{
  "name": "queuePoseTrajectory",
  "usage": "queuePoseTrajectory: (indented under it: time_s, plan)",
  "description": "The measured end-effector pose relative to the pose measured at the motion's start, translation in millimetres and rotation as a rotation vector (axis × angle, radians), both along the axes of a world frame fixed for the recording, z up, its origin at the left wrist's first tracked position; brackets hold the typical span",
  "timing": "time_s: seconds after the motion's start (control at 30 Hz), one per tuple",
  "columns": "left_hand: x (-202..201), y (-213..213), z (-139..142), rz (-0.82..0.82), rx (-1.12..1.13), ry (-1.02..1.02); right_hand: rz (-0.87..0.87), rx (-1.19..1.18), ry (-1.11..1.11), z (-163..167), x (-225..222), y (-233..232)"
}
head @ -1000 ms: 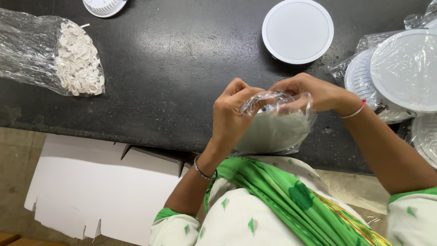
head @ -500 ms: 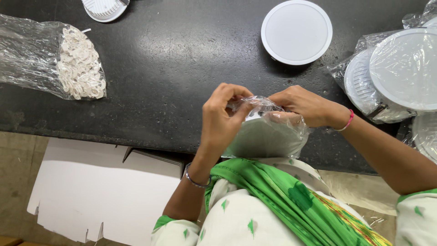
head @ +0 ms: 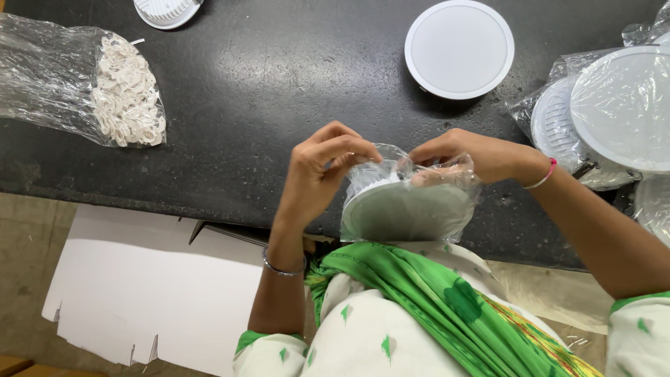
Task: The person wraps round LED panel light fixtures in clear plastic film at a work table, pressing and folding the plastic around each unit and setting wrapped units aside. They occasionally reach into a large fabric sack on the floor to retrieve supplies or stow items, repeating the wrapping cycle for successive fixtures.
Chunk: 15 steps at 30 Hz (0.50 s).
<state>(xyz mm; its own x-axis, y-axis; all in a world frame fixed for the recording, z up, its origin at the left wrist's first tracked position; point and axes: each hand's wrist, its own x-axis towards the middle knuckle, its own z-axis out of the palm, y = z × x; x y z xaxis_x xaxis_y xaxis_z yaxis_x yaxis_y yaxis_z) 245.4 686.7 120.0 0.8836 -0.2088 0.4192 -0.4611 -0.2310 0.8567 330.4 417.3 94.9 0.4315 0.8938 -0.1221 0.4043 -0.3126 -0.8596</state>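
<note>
From the head camera we see both hands working at the near edge of a black table. The left hand and the right hand hold a clear plastic bag with a round white disc inside it, raised just above the table edge and close to the body. The left fingers are curled and pinch the top of the bag; the right fingers pinch the same top edge just beside them. Farther back lies a bare white disc flat on the table. At the right we see more bagged discs stacked together. At the far left lies a bag of small white parts. Below the table edge lies white cardboard.
</note>
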Motion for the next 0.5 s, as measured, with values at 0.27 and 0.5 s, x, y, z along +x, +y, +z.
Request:
queuePoseTrajectory:
  time_s: [0.27,0.5]
  plan:
    - [-9.2,-9.7,1.4,0.188,0.055,0.212,-0.121,-0.125,-0.067,-4.7,-3.9,3.2]
    - [-8.6,-48.7,-9.2,0.147,-0.090,0.179,-0.261,-0.110,0.022,-30.6,-9.3,1.1]
